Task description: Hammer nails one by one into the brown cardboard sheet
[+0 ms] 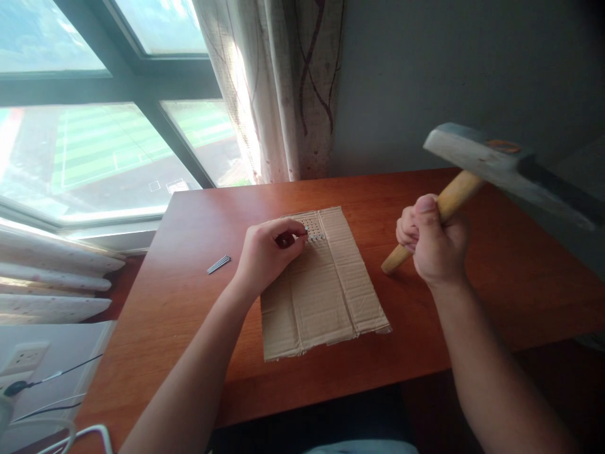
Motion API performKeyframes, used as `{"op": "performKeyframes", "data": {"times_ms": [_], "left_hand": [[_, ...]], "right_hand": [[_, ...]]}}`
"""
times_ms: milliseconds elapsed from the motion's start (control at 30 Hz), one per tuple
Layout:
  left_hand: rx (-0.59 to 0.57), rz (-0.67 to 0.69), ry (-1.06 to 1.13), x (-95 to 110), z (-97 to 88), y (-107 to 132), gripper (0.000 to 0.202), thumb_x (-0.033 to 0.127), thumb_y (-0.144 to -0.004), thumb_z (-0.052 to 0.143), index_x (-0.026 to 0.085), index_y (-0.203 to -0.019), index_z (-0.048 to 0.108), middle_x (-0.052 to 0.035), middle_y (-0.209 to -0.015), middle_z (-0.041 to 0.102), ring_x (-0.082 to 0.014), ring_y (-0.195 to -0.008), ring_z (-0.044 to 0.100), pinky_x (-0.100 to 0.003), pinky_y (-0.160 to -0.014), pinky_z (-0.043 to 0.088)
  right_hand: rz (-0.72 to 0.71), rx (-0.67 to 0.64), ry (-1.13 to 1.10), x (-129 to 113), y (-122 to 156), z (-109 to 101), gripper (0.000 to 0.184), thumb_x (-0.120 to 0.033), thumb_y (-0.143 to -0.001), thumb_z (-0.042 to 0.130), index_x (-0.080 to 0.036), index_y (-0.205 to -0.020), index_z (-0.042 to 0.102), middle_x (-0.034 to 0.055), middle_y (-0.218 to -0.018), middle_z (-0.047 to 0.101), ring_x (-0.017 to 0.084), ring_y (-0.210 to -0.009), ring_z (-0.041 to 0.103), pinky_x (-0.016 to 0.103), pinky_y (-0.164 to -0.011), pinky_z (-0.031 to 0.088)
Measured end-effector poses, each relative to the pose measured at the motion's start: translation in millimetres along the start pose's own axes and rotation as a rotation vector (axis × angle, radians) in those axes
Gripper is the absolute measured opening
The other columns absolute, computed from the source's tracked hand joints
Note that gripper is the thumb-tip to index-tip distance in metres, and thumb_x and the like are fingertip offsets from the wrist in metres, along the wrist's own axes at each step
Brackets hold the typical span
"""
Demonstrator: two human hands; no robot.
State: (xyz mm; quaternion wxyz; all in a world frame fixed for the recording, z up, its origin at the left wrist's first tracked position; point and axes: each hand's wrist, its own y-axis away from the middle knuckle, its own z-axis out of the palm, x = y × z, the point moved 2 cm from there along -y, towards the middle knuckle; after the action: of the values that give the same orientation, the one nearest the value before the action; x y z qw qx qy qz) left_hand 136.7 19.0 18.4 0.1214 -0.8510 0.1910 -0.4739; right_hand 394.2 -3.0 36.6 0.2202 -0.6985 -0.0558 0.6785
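Observation:
My left hand (276,249) pinches a small nail (307,231) between thumb and fingertips, over the far part of a cardboard sheet (326,296). Only the nail's head end shows clearly. Beside the fingertips lies a square patch of small holes (312,226), with several nail heads (317,238) along its near edge. My right hand (435,239) is wrapped round the wooden handle of a hammer (460,189), raised above the table to the right of the cardboard. The hammer's metal head points up and away, slightly blurred.
Several loose nails (218,264) lie together on the brown wooden table (189,328), left of the cardboard. A window (104,139) and a curtain (269,94) stand behind. At the lower left are a wall socket (26,358) and cables (61,376).

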Motion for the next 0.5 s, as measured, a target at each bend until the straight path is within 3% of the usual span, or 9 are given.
{"op": "performKeyframes", "data": {"times_ms": [167, 367, 500], "left_hand": [[0.003, 0.005, -0.008, -0.6, 0.0, 0.3, 0.006, 0.015, -0.079, 0.067, 0.017, -0.079, 0.073, 0.0009, -0.068, 0.068, -0.0085, -0.057, 0.054, -0.02, -0.056, 0.046], [-0.003, 0.01, 0.0, -1.3, 0.8, 0.4, 0.006, 0.014, -0.079, 0.067, 0.017, -0.079, 0.073, 0.0011, -0.067, 0.068, -0.009, -0.058, 0.055, -0.021, -0.058, 0.046], [-0.005, 0.006, -0.014, -0.4, 0.9, 0.7, 0.006, 0.016, -0.079, 0.067, 0.017, -0.08, 0.073, 0.0003, -0.069, 0.07, -0.01, -0.06, 0.057, -0.021, -0.058, 0.047]], "right_hand": [[0.212, -0.329, 0.304, -1.8, -4.2, -2.0, 0.05, -0.065, -0.091, 0.056, -0.022, -0.069, 0.041, -0.0047, -0.057, 0.039, 0.008, -0.047, 0.033, 0.026, -0.043, 0.024], [0.212, -0.699, 0.638, -15.3, -8.9, 7.0, 0.053, -0.068, -0.096, 0.043, -0.021, -0.072, 0.047, -0.0024, -0.064, 0.047, 0.011, -0.056, 0.041, 0.028, -0.053, 0.029], [0.17, -0.772, 0.689, -26.5, -13.2, 15.4, 0.056, -0.07, -0.095, 0.041, -0.02, -0.068, 0.047, -0.0022, -0.062, 0.047, 0.011, -0.056, 0.041, 0.028, -0.053, 0.028]]}}
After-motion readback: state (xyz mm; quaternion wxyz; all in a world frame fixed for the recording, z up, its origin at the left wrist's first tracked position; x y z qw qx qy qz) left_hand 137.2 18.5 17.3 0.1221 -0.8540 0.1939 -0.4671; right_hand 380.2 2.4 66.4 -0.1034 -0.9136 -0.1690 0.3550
